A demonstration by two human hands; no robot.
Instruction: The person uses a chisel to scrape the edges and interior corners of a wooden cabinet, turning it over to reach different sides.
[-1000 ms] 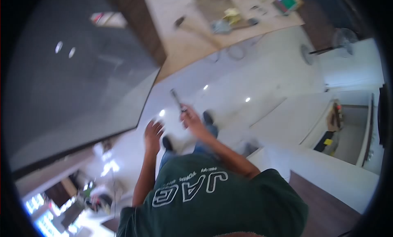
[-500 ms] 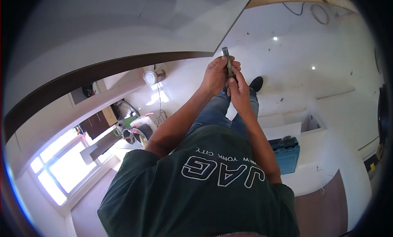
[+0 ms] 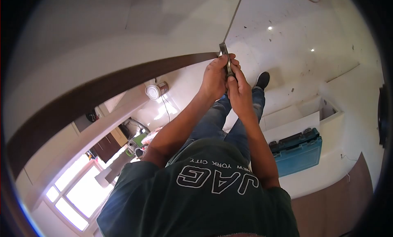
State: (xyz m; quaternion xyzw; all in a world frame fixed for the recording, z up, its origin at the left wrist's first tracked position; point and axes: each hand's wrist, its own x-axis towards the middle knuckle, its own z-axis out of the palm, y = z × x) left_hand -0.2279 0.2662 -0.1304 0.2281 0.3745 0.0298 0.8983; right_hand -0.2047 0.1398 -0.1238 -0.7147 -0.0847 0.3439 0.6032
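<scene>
left hand (image 3: 213,76): fingers closed round a metal tool (image 3: 223,48), thumb along its shaft. right hand (image 3: 240,91): fingers gripping the tool's lower end, just beside the left. tool's upper end lies at the near corner of the panel (image 3: 168,24), where the dark edge (image 3: 123,79) ends; touching or just short, cannot tell. beyond: a shoe (image 3: 263,79) on the floor, a tin (image 3: 155,91) off the dark edge, a teal case (image 3: 301,155) by the right forearm.
</scene>
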